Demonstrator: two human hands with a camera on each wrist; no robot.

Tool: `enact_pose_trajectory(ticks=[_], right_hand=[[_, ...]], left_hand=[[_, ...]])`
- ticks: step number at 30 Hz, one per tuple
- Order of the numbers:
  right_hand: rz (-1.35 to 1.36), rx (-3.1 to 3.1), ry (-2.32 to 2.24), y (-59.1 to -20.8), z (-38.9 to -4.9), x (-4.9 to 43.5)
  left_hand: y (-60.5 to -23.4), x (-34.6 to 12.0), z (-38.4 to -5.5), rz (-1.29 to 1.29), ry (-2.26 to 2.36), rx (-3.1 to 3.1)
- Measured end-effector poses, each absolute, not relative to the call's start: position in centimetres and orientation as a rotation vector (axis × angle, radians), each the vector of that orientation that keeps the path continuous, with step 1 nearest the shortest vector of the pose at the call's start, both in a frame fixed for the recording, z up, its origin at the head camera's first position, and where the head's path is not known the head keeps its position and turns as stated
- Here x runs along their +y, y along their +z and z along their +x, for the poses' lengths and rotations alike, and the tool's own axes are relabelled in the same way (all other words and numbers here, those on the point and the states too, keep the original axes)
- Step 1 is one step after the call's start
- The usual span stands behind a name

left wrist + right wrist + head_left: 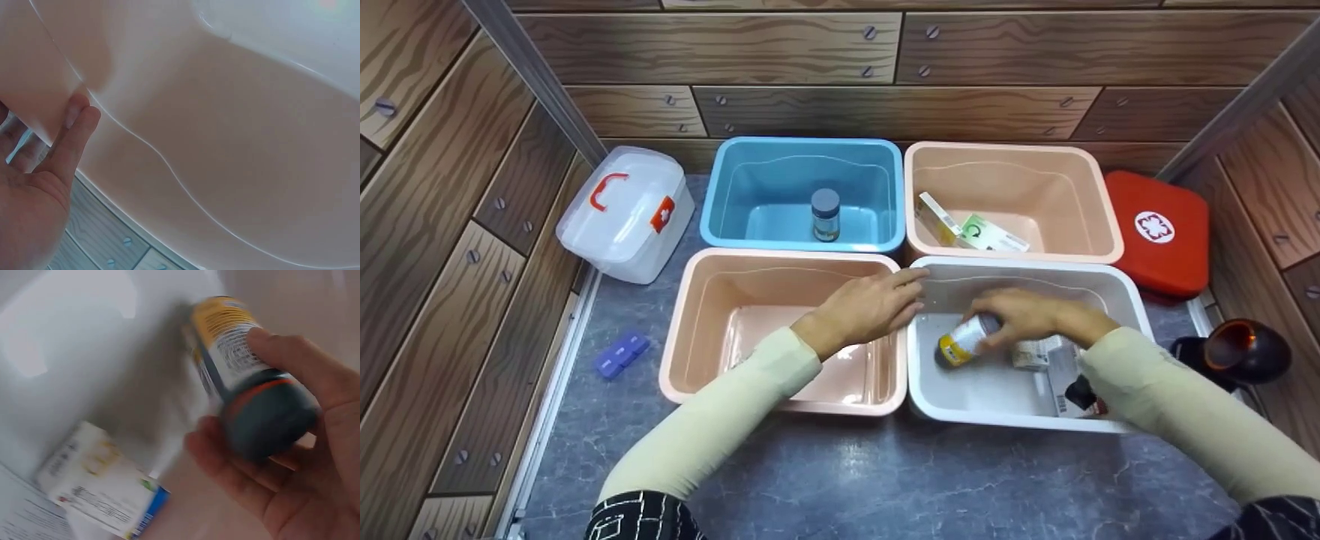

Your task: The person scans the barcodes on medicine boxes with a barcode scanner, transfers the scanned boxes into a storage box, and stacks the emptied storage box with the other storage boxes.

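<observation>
A white-and-yellow cylindrical bottle with a dark cap is inside the glossy white plastic bin, tilted and left of the bin's middle (the blur hides whether its base touches the bin floor). The right hand has its fingers and thumb clamped around it towards the cap end. The step in hand seems to be handling this single bottle within the white bin; from such a grip, the next move calls, in my judgement, for a firm hold and, for any lift, clearance over the rim.

Also in the white bin, right of the bottle, are a small white cardboard box and a flat pale printed carton, partly hidden by the right arm.

The left hand holds nothing; its fingers are loosely extended towards the white bin's far-left corner, though I cannot tell whether they touch it. It hangs over a peach rectangular plastic bin, just left of the white bin.

Directly behind the white bin, a second peach plastic bin contains a leaning white-and-yellow carton and a green-and-white carton lying down. Diagonally behind it to the left, a blue plastic bin holds an upright dark-capped bottle. Behind its right corner rests a flat red case with a white emblem.
</observation>
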State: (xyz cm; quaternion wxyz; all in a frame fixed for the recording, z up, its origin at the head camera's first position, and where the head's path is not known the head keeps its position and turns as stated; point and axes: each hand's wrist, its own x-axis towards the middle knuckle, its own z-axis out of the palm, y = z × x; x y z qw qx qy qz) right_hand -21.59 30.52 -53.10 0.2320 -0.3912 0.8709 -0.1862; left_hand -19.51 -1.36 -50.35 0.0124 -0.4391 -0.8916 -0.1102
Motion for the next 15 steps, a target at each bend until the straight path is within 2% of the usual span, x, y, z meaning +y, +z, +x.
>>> enact_pose_trajectory(ticks=[10,15], right_hand=[[-0.969,2.487,-0.998,-47.6,-19.6,33.0],[-0.631,2.551,-1.140,-45.5,-18.3,35.1]], left_hand=[[-50.5,-1.4,-19.5,-1.370,-0.375,-2.755],[-50.6,-1.4,-19.5,-1.377,-0.390,-2.767]])
